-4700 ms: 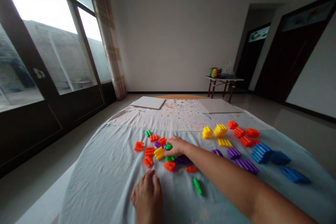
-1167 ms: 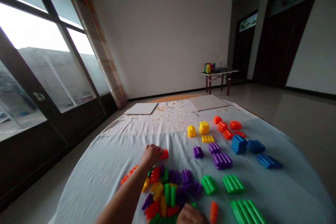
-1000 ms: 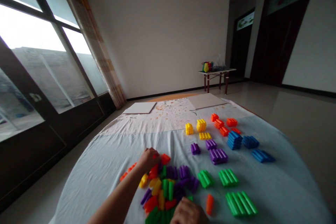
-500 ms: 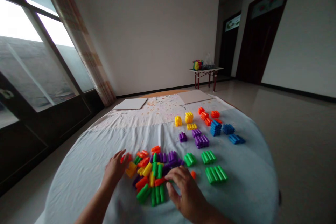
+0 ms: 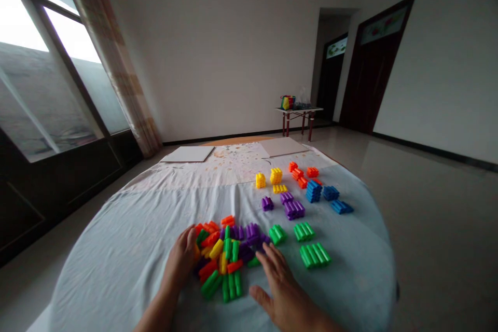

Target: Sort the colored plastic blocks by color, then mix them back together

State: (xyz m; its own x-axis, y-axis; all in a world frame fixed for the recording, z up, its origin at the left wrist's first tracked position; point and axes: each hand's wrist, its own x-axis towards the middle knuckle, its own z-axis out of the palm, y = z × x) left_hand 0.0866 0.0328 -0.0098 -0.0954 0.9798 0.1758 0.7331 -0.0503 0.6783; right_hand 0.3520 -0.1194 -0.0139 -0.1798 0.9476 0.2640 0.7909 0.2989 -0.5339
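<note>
A heap of ribbed plastic building blocks (image 5: 227,257) in mixed colours is lying on a pale blue cloth (image 5: 116,270), the left hand (image 5: 179,259) resting open against its left edge, the right hand (image 5: 280,290) spreading just beside it, well apart, with green blocks (image 5: 314,256), purple blocks (image 5: 294,210) and blue blocks (image 5: 313,191) standing sorted in colour groups beyond.

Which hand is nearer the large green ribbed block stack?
The right hand, just down and left of the green stack. The left hand is at the left edge of the mixed block pile, much farther off.
</note>
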